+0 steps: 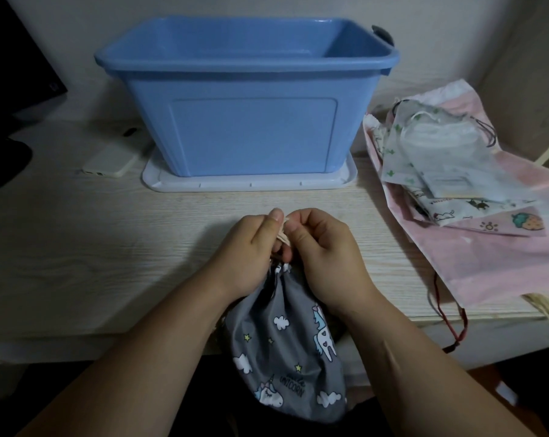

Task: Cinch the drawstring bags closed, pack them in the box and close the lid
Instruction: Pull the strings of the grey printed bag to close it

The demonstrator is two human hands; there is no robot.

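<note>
Grey unicorn-print drawstring bag (286, 351) hangs over the near edge of the pale wood-grain worktop (93, 247), its gathered neck just below the grip: left hand (251, 250) and right hand (323, 253) both pinch the cream drawstring cord (282, 234) above it. Bare worktop lies between the hands and the open blue plastic box (248, 121), which stands on its white lid (248, 184). A pile of flat printed bags (456, 171) lies at the right, well apart.

- We see two bare hands, the left hand (251, 247) and the right hand (327, 250), with short, plain nails.
- Our forearms (159, 339) are bare down to the bottom edge.
- A thin, long line runs along our right forearm (390, 351).
</note>
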